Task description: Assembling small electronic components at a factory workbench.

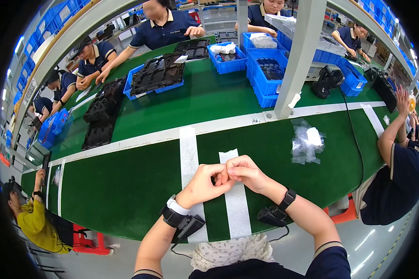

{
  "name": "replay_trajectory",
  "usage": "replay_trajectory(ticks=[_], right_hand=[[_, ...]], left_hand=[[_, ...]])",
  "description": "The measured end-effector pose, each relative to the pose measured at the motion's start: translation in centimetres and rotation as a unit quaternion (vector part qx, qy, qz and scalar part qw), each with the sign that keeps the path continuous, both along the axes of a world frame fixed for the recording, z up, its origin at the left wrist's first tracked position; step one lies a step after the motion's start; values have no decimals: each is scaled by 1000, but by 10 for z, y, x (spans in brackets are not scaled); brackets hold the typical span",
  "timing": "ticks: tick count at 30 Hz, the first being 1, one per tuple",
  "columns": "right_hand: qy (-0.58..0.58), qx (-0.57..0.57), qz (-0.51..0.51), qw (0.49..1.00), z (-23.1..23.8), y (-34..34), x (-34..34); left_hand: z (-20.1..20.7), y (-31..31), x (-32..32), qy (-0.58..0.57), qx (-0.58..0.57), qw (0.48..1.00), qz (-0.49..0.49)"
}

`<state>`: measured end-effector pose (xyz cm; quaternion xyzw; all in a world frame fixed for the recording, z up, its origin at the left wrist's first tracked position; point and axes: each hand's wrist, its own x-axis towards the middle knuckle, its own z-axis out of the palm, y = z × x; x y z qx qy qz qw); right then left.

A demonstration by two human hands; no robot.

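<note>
I am seeing my left hand (204, 183) and right hand (246, 173) meeting fingertip to fingertip over the near edge of the table (139, 181). A pile of clear bags (307, 143) is lying to the far right of them. Stacked trays (157, 73) are sitting far left, bins (268, 69) far right, behind a post (297, 56).
</note>
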<state>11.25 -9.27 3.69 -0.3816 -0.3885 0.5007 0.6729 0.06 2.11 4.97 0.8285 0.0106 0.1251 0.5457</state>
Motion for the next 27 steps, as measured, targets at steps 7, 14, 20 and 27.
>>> replay_trajectory(ticks=[7, 14, 20, 27], right_hand=[[-17, 0, 0, 1000, 0, 0, 1], [-15, 6, 1, 1000, -1, 0, 1], [-16, 0, -3, 1000, 1, 0, 0], [-21, 1, -5, 1000, -2, 1, 1]], left_hand=[[0, -1, 0, -2, 5, 1000, 3], [0, 0, 0, 1, 7, 1000, -1], [1, 0, 0, 0, 10, 1000, -3], [1, 0, 1, -3, 12, 1000, 5]])
